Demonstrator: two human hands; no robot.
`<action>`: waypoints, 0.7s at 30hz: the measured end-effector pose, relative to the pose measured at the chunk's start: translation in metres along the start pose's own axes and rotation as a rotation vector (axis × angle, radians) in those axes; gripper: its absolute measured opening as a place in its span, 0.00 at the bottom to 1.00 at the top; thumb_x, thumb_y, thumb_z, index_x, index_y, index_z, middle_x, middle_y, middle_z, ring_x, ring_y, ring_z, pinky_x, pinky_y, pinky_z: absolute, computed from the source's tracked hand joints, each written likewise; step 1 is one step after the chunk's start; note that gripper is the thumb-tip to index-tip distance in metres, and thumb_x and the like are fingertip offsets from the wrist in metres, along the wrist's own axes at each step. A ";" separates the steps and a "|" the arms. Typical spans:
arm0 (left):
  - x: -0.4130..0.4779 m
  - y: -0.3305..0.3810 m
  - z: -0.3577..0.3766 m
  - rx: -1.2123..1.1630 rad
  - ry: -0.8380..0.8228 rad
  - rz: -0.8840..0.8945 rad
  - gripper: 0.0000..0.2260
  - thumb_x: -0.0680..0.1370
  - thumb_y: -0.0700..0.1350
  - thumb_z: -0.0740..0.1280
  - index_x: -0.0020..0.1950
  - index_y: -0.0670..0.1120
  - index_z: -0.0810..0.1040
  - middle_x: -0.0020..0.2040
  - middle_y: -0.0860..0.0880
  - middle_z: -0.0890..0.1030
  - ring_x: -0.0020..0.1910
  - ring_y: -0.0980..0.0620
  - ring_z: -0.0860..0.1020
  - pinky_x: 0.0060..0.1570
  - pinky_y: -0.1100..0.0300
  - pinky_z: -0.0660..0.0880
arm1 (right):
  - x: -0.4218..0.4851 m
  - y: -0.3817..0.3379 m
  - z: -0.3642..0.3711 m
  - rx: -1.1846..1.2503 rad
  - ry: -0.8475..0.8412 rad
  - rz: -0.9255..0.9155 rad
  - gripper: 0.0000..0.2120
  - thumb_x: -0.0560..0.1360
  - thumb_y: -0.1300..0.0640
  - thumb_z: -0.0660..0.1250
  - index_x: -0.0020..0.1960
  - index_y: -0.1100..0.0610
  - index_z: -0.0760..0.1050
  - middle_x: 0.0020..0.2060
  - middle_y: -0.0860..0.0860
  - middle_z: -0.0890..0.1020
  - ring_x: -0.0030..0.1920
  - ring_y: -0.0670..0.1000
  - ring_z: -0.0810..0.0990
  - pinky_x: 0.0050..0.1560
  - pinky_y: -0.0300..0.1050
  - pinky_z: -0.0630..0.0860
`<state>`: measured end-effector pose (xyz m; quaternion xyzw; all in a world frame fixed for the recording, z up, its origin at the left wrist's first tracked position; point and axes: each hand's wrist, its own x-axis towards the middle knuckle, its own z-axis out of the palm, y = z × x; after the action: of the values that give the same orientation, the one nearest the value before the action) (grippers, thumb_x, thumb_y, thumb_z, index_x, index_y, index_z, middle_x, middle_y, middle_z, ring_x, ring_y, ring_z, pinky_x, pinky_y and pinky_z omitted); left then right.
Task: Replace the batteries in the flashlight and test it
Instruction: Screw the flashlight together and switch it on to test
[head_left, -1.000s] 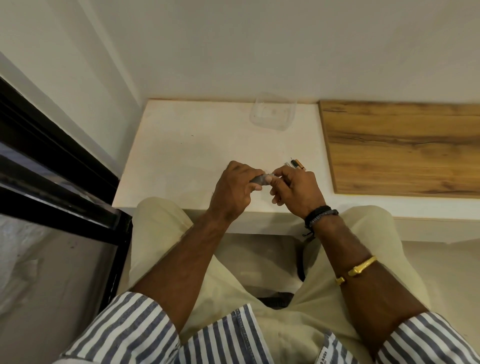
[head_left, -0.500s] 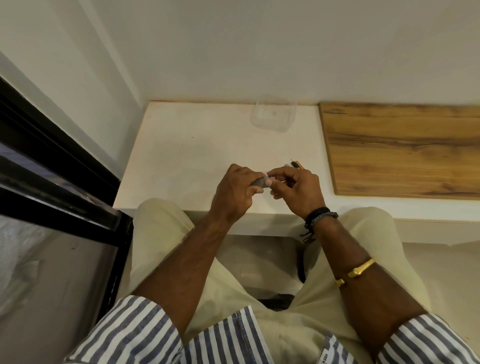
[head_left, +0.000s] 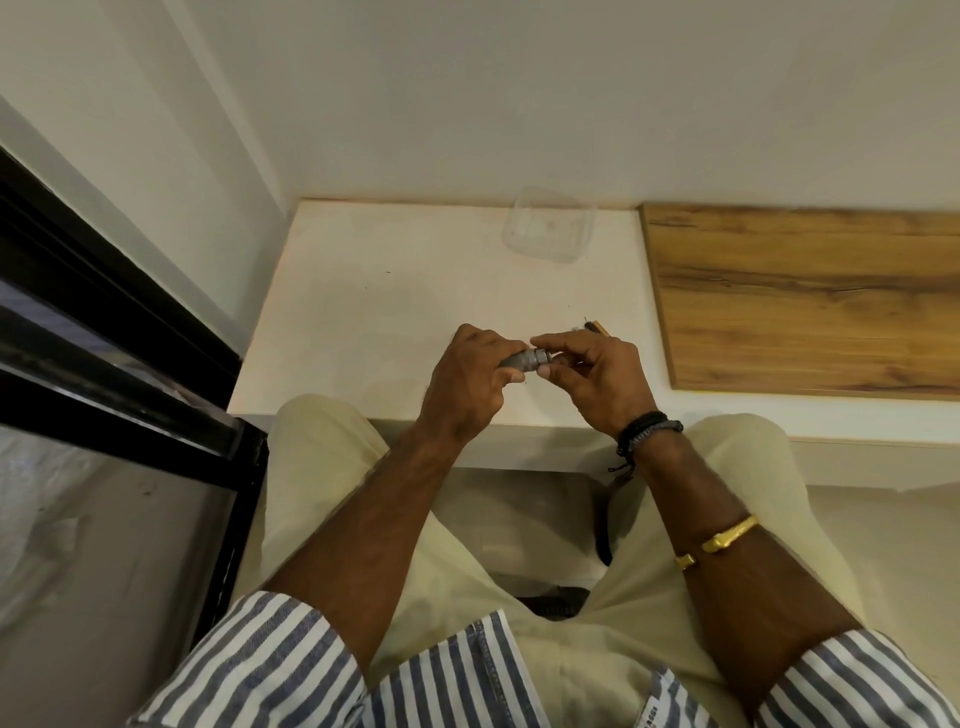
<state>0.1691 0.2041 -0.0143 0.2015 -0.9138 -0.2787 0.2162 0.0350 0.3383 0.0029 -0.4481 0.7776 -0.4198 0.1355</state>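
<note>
A small grey flashlight (head_left: 525, 359) lies level between my two hands, just above the front edge of the white ledge (head_left: 374, 312). My left hand (head_left: 467, 382) is wrapped around its body, hiding most of it. My right hand (head_left: 597, 379) pinches the flashlight's right end between thumb and forefinger. Behind my right hand a battery (head_left: 597, 327) with an orange and black end lies on the ledge, mostly hidden by the fingers.
A clear plastic container (head_left: 549, 224) stands at the back of the ledge by the wall. A wooden board (head_left: 810, 296) covers the ledge to the right. A black-framed glass panel (head_left: 130, 364) runs along the left. My knees sit below the ledge.
My hands have stayed in place over the ledge's front edge. The right fingers have shifted on the flashlight's end, and a little more of the grey end shows between the hands.
</note>
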 end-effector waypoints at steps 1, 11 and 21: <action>0.000 0.000 -0.001 0.001 0.002 0.005 0.12 0.75 0.39 0.72 0.58 0.39 0.82 0.50 0.42 0.85 0.50 0.42 0.77 0.48 0.48 0.77 | 0.000 0.000 0.000 0.005 0.002 0.016 0.12 0.76 0.60 0.74 0.59 0.57 0.83 0.42 0.45 0.83 0.42 0.40 0.81 0.48 0.28 0.76; -0.001 0.005 0.001 0.016 0.001 0.058 0.11 0.76 0.40 0.71 0.58 0.41 0.82 0.52 0.43 0.85 0.52 0.44 0.77 0.50 0.51 0.75 | 0.000 -0.009 0.002 -0.003 -0.008 0.265 0.26 0.80 0.37 0.61 0.41 0.57 0.83 0.30 0.51 0.84 0.26 0.45 0.82 0.32 0.41 0.83; 0.000 0.005 0.001 0.018 0.036 -0.003 0.12 0.76 0.41 0.71 0.59 0.40 0.82 0.51 0.44 0.84 0.52 0.44 0.76 0.48 0.54 0.74 | -0.001 -0.001 0.001 0.279 -0.062 0.179 0.14 0.78 0.63 0.70 0.63 0.58 0.79 0.51 0.52 0.85 0.42 0.48 0.88 0.46 0.45 0.86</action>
<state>0.1676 0.2080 -0.0122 0.2097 -0.9118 -0.2673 0.2305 0.0367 0.3383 0.0033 -0.3666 0.7439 -0.4961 0.2570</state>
